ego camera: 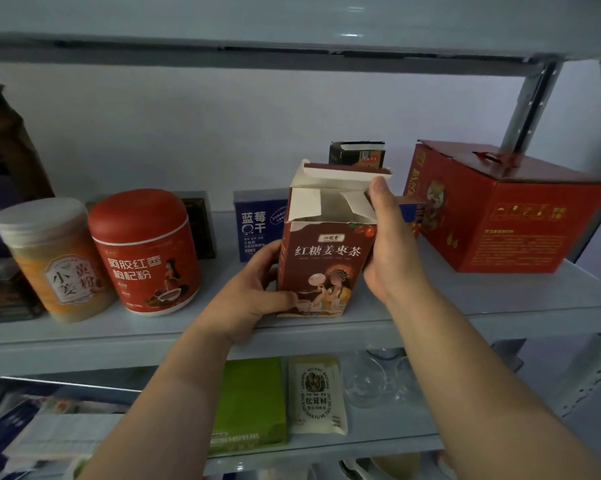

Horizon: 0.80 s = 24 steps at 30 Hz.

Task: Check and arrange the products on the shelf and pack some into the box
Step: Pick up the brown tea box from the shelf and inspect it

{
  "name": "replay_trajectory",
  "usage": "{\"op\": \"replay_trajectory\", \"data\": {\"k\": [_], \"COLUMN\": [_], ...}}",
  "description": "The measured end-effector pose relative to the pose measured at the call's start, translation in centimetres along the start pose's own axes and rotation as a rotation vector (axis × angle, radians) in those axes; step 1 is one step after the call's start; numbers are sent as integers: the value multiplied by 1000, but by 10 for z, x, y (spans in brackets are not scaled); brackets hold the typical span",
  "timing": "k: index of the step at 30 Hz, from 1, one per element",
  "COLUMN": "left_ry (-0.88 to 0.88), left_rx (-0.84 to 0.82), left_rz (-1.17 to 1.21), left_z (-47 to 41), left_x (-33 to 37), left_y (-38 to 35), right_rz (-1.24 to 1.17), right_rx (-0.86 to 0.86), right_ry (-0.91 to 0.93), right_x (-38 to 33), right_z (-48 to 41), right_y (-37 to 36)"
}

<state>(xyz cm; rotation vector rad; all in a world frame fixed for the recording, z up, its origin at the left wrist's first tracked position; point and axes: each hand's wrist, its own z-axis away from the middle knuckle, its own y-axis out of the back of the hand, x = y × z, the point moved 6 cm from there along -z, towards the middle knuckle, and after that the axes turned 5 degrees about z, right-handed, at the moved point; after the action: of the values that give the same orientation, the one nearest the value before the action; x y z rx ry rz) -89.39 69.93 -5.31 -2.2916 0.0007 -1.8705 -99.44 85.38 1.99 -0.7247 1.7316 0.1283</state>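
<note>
Head view, middle shelf. I am at the checking stage: the brown-sugar ginger-jujube tea carton (323, 268) stands upright near the front edge of the shelf board (465, 306) with its top flaps open. Whether its base rests on the board or is just off it, I cannot tell.

I judge the arranging unfinished. A dark open box (358, 154) sits behind the carton, a blue dried-blueberry box (254, 226) just to its left, and a large red gift box (500, 216) sits askew on the right. A red canister (146, 251) and a pale ginger-powder jar (53, 258) stand side by side at the left. No packing box shows here, so I take packing as not begun.

My left hand (257, 292) grips the carton's lower left edge, with the thumb on its front. My right hand (385, 251) holds the upper right edge, its thumb reaching up to the open flap. Both forearms rise from below.
</note>
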Motion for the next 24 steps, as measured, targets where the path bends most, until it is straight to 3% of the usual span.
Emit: {"op": "replay_trajectory", "data": {"k": [3,7,10,24], "left_ry": [33,54,65,62], "left_rx": [11,35,59,149], "left_rz": [76,122,196,181], "left_z": [-2,-2,-3,-3], "left_x": [-2,-5,-5,0], "left_y": [-1,0,1,1], "right_rz": [-14,193,203,225], "right_rx": [-86,-199,-270,-170], "right_ry": [2,-109,-121,-118], "right_x": [16,60,70,62], "right_z": [10,20,20,32], "right_y": [1,12,14,17]}}
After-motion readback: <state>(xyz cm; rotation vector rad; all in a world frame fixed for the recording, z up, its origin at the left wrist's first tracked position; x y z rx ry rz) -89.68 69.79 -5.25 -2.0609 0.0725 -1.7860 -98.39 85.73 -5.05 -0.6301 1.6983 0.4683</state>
